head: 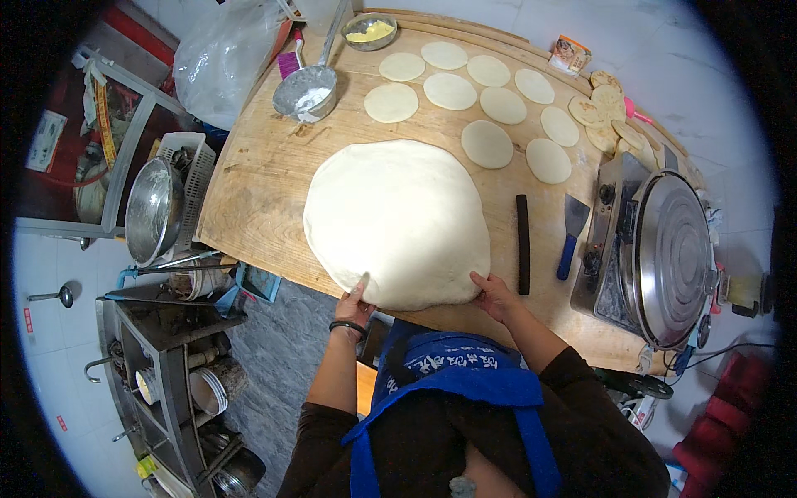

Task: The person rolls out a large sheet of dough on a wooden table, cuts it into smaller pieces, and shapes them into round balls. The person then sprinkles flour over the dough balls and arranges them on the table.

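Observation:
A large, thick round of white dough (pixel 398 218) covers the middle of the wooden worktable (pixel 268 205), its near edge by the table's front. My left hand (pixel 355 309) holds that edge at the lower left, thumb on top and the other fingers mostly hidden underneath. At the lower right, my right hand (pixel 495 297) grips the same edge, its thumb pressed on the dough. Several small flat dough discs (pixel 449 91) lie beyond the big piece. To its right are a thin black rod (pixel 523 244) and a scraper (pixel 571 236) with a blue handle.
An electric griddle with a round metal lid (pixel 675 258) stands at right. Browned flatbreads (pixel 603 115) are piled at the back right. A flour-dusted metal ladle (pixel 305 93), a purple brush (pixel 289 64) and a bowl of yellow paste (pixel 370 31) sit at the back left. A metal basin (pixel 154 211) leans left.

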A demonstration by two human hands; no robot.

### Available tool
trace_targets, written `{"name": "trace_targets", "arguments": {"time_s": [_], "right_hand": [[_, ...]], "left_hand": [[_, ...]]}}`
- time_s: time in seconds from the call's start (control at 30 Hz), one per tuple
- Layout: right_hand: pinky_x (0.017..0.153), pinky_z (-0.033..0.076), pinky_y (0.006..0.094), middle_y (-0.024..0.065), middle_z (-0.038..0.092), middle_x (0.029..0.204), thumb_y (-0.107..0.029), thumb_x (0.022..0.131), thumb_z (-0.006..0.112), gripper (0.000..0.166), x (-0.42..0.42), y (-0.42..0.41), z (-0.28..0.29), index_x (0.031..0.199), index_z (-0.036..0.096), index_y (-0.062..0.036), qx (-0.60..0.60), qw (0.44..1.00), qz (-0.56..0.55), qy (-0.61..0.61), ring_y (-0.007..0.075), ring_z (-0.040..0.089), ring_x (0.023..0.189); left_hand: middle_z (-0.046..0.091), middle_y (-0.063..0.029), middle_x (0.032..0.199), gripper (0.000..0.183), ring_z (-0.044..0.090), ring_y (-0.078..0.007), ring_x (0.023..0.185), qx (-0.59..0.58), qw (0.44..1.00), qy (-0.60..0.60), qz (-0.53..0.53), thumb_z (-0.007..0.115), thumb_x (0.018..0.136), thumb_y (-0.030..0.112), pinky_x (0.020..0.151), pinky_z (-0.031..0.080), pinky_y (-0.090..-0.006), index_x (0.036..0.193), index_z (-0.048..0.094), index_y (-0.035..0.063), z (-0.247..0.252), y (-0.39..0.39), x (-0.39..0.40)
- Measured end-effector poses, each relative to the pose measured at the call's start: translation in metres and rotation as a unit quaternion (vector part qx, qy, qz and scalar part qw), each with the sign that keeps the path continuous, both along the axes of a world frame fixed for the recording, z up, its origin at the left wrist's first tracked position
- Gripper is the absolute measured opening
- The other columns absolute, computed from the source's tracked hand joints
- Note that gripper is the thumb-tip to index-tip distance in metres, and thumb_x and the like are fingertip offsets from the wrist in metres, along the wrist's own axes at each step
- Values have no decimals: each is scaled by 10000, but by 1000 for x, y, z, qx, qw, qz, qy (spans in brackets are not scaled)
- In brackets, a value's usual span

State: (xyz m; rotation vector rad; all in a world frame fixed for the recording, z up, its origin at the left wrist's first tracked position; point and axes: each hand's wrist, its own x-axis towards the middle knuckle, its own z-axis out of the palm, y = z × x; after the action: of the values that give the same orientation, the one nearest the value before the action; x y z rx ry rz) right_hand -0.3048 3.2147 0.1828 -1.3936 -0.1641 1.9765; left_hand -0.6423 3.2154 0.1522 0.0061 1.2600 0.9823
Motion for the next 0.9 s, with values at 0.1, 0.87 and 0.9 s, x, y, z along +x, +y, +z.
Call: {"name": "trace_targets", "arguments": {"time_s": [0.1, 0.87, 0.9], "right_hand": [[875, 477, 373, 97, 551, 1208, -203, 894, 607, 442, -5, -1, -6, 1282, 451, -59, 21, 998, 30, -54, 226, 552, 1050], [795, 471, 311, 115, 622, 1029, -243, 848, 644, 435, 19, 2, -33, 1171, 517, 20, 90, 949, 103, -284, 193, 583, 921], [771, 479, 309, 100, 611, 1043, -232, 863, 630, 417, 22, 1, -35, 1183, 501, 2, 101, 942, 127, -295, 186, 581, 909]], "left_hand": [[632, 3, 850, 378, 572, -124, 690, -56, 990, 56, -116, 715, 818, 221, 592, 465, -282, 1153, 558, 146, -1, 1, 6], [619, -59, 1021, 348, 590, -179, 828, 11, 998, 56, -40, 625, 859, 234, 660, 462, -291, 1167, 542, 97, -1, -21, 47], [612, -72, 1047, 359, 591, -203, 860, 21, 998, 46, -21, 606, 864, 224, 696, 474, -311, 1191, 529, 95, -3, -23, 48]]}}
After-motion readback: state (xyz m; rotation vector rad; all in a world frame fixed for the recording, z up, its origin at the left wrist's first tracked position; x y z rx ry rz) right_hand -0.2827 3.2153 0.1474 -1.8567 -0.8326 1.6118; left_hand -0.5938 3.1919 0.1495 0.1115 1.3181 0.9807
